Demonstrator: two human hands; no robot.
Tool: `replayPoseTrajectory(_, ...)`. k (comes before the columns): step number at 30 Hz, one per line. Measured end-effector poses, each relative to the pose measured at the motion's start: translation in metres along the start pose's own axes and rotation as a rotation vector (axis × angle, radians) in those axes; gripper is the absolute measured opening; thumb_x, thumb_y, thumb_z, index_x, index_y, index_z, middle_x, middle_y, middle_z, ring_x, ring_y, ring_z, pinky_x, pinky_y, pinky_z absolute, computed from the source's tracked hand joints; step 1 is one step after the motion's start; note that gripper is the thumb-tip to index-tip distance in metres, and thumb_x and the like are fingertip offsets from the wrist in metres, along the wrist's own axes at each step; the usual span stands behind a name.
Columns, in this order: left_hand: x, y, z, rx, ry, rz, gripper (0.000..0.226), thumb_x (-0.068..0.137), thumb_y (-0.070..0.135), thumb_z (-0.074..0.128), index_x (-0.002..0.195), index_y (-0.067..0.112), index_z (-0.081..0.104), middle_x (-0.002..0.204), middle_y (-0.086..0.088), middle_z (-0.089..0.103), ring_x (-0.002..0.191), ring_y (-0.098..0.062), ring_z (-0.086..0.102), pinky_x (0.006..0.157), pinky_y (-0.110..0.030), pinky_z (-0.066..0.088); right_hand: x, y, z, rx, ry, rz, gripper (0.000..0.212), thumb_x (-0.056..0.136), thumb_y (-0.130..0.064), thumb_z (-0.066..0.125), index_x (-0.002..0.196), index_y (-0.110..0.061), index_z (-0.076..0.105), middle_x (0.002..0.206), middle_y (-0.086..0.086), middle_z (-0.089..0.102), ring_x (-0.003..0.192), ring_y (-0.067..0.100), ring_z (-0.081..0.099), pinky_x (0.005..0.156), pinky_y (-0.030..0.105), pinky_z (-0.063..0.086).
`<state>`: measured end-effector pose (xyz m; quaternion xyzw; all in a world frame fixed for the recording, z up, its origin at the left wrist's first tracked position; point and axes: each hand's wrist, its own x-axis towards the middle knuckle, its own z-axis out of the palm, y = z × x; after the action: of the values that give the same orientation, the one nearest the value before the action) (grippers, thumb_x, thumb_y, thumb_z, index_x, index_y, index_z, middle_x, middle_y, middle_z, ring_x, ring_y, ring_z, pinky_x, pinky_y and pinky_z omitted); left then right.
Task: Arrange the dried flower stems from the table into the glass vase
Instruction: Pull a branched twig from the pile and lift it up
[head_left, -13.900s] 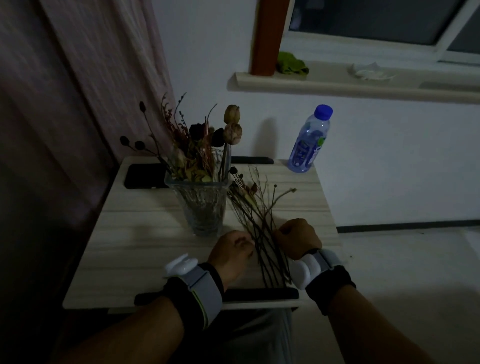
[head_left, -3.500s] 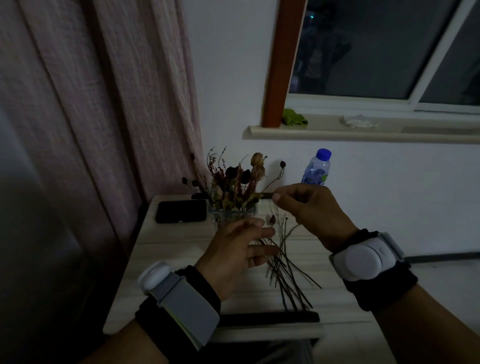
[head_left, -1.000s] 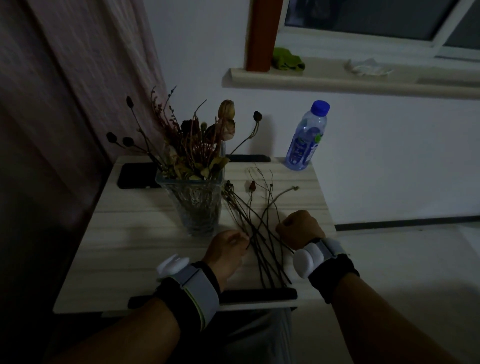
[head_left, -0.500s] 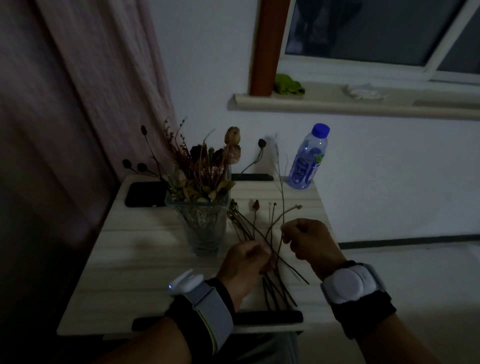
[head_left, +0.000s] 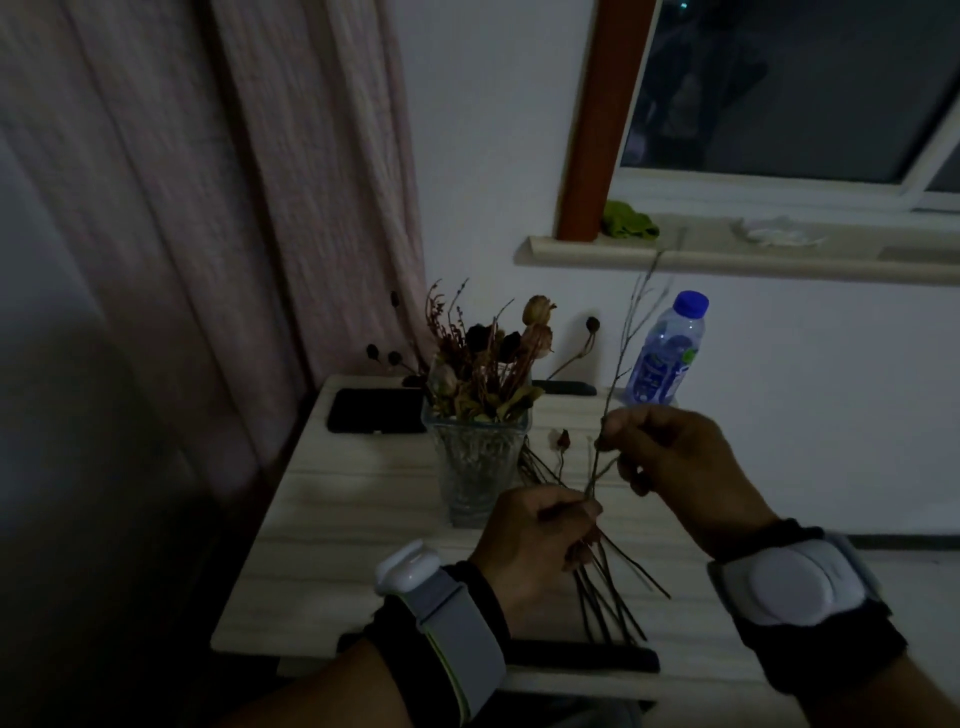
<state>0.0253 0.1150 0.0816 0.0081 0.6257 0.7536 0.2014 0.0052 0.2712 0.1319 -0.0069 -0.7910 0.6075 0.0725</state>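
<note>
A glass vase (head_left: 480, 457) stands on the pale wooden table (head_left: 363, 519), holding several dried flowers. To its right a loose bundle of dark stems (head_left: 610, 582) lies on the tabletop. My right hand (head_left: 670, 462) pinches a long thin twig (head_left: 626, 338) and holds it upright above the table. My left hand (head_left: 535, 540) pinches the lower end of the same twig, over the bundle.
A black phone (head_left: 376, 410) lies left of the vase. A water bottle (head_left: 667, 353) with a blue cap stands at the table's back right. A dark bar (head_left: 582, 660) runs along the front edge. A curtain hangs at the left, a window sill at the upper right.
My right hand has lifted one thin twig up off the bundle, and my left hand rose with its lower end. The view has tilted upward.
</note>
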Motion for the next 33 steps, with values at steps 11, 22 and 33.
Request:
replayPoseTrajectory(11, -0.027, 0.031, -0.012, 0.011, 0.011, 0.096, 0.009, 0.093, 0.014, 0.063, 0.093, 0.009, 0.071, 0.067, 0.001, 0.064, 0.057, -0.012, 0.056, 0.057, -0.025, 0.046, -0.008, -0.085, -0.005, 0.054, 0.044, -0.18, 0.012, 0.096, -0.015, 0.058, 0.095, -0.01, 0.069, 0.088, 0.01, 0.073, 0.068, 0.019, 0.066, 0.06, 0.03, 0.058)
replayPoseTrajectory(22, -0.038, 0.041, -0.019, -0.007, 0.03, 0.142, 0.014, 0.093, 0.017, 0.062, 0.102, 0.009, 0.069, 0.076, 0.001, 0.068, 0.059, -0.013, 0.06, 0.056, -0.022, 0.048, -0.01, -0.117, -0.017, 0.053, 0.086, -0.27, 0.013, 0.096, -0.016, 0.057, 0.096, -0.009, 0.068, 0.088, 0.011, 0.072, 0.075, 0.021, 0.071, 0.065, 0.028, 0.06)
replayPoseTrajectory(33, -0.036, 0.035, -0.038, -0.036, 0.101, 0.096, 0.014, 0.097, 0.016, 0.055, 0.1, 0.012, 0.068, 0.078, -0.001, 0.071, 0.063, -0.018, 0.063, 0.061, -0.028, 0.046, 0.003, -0.13, -0.026, 0.108, 0.188, -0.397, 0.014, 0.099, -0.018, 0.053, 0.097, -0.014, 0.066, 0.09, 0.007, 0.071, 0.081, 0.022, 0.07, 0.073, 0.034, 0.059)
